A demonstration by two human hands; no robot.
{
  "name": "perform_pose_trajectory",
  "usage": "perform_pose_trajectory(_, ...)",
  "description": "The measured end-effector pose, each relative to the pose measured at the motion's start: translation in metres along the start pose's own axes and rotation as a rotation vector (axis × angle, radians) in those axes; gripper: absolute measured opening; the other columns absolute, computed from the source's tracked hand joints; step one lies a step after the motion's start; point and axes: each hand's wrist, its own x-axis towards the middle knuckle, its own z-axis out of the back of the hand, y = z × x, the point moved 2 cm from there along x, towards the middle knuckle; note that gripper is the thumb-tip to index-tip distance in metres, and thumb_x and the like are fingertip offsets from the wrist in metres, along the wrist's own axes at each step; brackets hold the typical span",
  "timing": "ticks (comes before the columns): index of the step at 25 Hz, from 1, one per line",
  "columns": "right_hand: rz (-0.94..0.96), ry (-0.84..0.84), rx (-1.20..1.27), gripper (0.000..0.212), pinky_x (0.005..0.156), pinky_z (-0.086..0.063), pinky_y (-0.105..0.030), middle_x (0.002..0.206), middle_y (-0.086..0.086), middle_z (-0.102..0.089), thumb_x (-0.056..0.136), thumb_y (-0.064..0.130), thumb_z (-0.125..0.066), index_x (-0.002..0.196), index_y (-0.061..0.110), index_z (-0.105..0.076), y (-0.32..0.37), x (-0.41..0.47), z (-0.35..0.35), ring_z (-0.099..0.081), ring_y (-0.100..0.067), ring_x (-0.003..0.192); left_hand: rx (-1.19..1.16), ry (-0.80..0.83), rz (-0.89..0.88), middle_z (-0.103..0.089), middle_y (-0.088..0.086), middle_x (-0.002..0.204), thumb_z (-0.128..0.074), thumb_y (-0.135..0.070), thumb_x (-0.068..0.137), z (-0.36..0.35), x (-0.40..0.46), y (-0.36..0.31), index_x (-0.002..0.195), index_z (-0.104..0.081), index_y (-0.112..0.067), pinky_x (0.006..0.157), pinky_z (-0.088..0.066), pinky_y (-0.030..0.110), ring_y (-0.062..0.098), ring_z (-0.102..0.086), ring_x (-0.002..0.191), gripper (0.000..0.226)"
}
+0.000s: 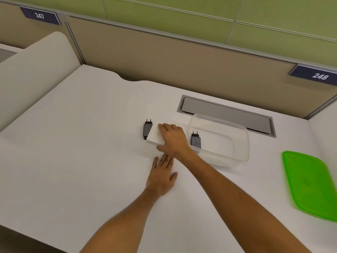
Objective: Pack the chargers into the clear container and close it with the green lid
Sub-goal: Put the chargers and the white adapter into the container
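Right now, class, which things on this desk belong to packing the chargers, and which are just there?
Belong: white charger under the right hand; dark charger beside it; dark charger in the clear container; green lid.

Just there: grey cable hatch; number signs.

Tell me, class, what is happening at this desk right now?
A person is packing chargers. Their right hand rests on a white charger lying on the white desk, apparently gripping it. The left hand lies flat on the desk. One dark charger already sits in the clear container; another dark charger waits beside the white one. The green lid lies off to the right, not yet on.
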Motion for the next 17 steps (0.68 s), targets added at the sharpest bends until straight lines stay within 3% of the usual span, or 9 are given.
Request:
perform_pose_trajectory(3,-0.115,-0.025,-0.036,0.08,0.104,-0.036,-0.043,0.139,-0.01,-0.048,0.078,0.045,-0.067,0.141,0.008,-0.035,-0.035,-0.004,0.01,-0.047,-0.03,0.123,0.048,-0.003,0.011,-0.008,0.001,0.161,-0.019,-0.048,0.094,-0.005,-0.002,0.008,0.15,-0.008,-0.014,0.12,0.004,0.042,0.013,0.001,0.147,0.066)
perform_pose_trajectory(11,-0.469,-0.084,-0.051,0.08,0.1,-0.04,-0.042,0.133,-0.011,-0.054,0.074,0.047,-0.072,0.137,0.009,-0.04,-0.143,-0.045,0.032,-0.052,-0.031,0.119,0.022,0.013,-0.005,-0.007,0.0,0.16,-0.019,-0.049,0.094,-0.006,-0.002,0.007,0.15,-0.008,-0.014,0.119,0.006,0.04,0.013,0.001,0.147,0.066)
perform_pose_trajectory(17,-0.621,0.143,-0.11,0.075,0.092,-0.046,-0.043,0.126,-0.012,-0.058,0.074,0.047,-0.074,0.13,0.009,-0.043,-0.183,-0.071,0.021,-0.055,-0.031,0.112,0.026,0.014,0.003,-0.007,-0.001,0.16,-0.016,-0.05,0.093,-0.007,-0.003,0.008,0.15,-0.009,-0.014,0.119,0.006,0.04,0.012,0.003,0.147,0.067)
